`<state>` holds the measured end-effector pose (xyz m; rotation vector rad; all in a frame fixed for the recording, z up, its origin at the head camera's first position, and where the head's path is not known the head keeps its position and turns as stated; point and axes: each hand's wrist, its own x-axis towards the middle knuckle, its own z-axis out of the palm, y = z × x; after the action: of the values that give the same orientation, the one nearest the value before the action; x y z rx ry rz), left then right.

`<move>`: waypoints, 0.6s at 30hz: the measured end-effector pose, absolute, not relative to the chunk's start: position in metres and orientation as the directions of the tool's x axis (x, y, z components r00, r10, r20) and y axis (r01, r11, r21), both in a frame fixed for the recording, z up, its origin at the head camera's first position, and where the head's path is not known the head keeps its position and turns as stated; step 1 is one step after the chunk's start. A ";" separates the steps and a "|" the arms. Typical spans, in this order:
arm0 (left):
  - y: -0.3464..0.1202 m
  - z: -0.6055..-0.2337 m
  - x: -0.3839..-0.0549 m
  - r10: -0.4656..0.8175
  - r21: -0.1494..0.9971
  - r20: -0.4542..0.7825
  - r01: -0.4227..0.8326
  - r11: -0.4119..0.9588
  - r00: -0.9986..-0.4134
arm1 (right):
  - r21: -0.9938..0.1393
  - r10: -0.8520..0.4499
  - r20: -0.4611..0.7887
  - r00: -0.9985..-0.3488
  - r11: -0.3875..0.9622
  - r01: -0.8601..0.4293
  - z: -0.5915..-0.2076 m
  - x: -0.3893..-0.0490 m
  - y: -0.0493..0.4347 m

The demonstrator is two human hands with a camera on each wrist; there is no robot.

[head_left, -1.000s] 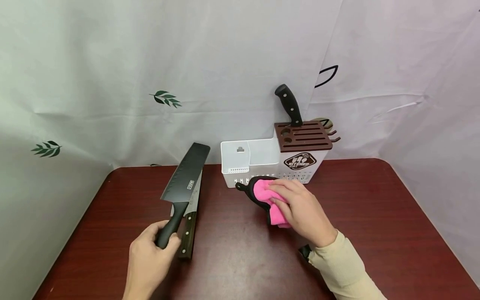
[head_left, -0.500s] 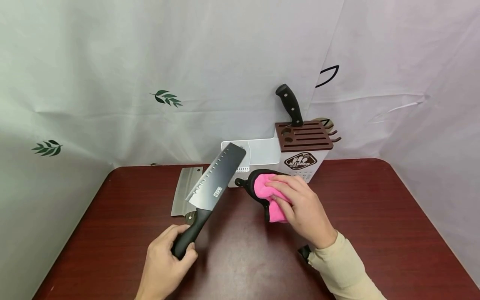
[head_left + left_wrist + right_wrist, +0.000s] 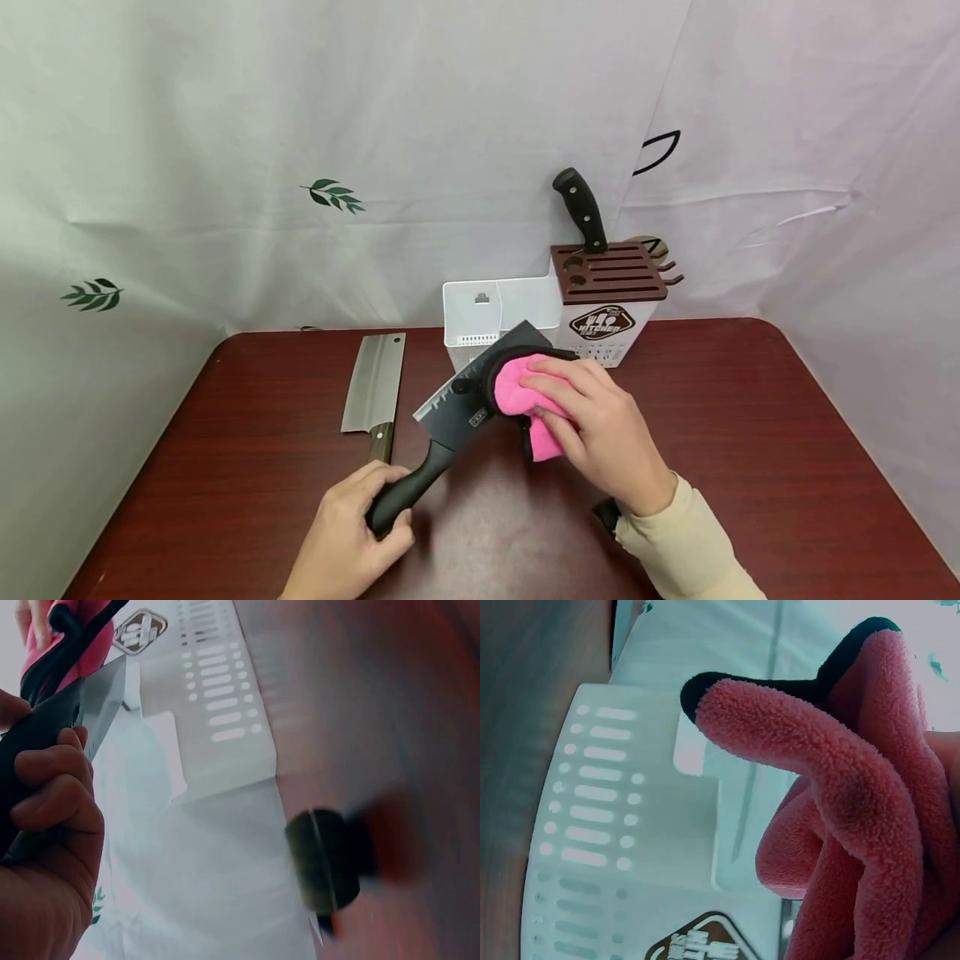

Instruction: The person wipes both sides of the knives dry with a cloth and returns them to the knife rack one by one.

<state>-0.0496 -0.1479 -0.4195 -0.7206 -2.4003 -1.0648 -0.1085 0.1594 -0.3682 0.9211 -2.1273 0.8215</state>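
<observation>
My left hand [image 3: 348,533] grips the black handle of a broad black-bladed kitchen knife [image 3: 453,421], raised over the table and pointing up and to the right. A bunched pink cloth with black trim [image 3: 517,387] is held in my right hand [image 3: 611,429]. In the head view the cloth overlaps the blade's upper part. The left wrist view has the fingers [image 3: 60,780] curled round the knife handle. Pink folds of the cloth [image 3: 840,772] fill much of the right wrist view, where the knife is hidden.
A steel cleaver [image 3: 377,383] with a wooden handle lies on the red-brown table [image 3: 225,467] at the left. Behind the hands stands a white knife holder [image 3: 611,321] with a brown slotted top, and one black-handled knife [image 3: 581,212] stands in it.
My left hand has brought the black knife rightward, away from over the cleaver, until its blade meets the cloth in the head view. My right hand has stayed nearly in place.
</observation>
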 end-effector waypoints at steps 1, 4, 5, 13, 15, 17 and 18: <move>-0.146 -0.421 -0.050 0.296 0.549 0.560 0.614 0.567 -0.774 | -0.271 -0.373 0.766 -0.523 0.550 -0.790 -0.367 -0.107 0.158; -0.141 -0.424 -0.049 0.319 0.549 0.563 0.634 0.545 -0.762 | -0.262 -0.398 0.761 -0.512 0.533 -0.804 -0.365 -0.102 0.153; -0.139 -0.425 -0.049 0.326 0.546 0.568 0.642 0.538 -0.756 | -0.262 -0.406 0.758 -0.510 0.526 -0.809 -0.365 -0.101 0.152; -0.126 -0.433 -0.048 0.345 0.547 0.571 0.659 0.517 -0.745 | -0.228 -0.478 0.757 -0.446 0.446 -0.865 -0.369 -0.095 0.138; -0.124 -0.434 -0.047 0.344 0.538 0.577 0.661 0.523 -0.741 | -0.220 -0.495 0.754 -0.432 0.429 -0.876 -0.372 -0.094 0.134; -0.122 -0.434 -0.046 0.342 0.523 0.579 0.659 0.541 -0.740 | -0.217 -0.512 0.748 -0.422 0.413 -0.885 -0.375 -0.093 0.131; -0.121 -0.434 -0.046 0.340 0.515 0.578 0.654 0.554 -0.742 | -0.216 -0.521 0.743 -0.420 0.407 -0.888 -0.376 -0.093 0.130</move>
<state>-0.0456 -0.1210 -0.4341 -0.8071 -2.3781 -1.0355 -0.0928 0.1296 -0.3760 1.1936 -2.0843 0.8189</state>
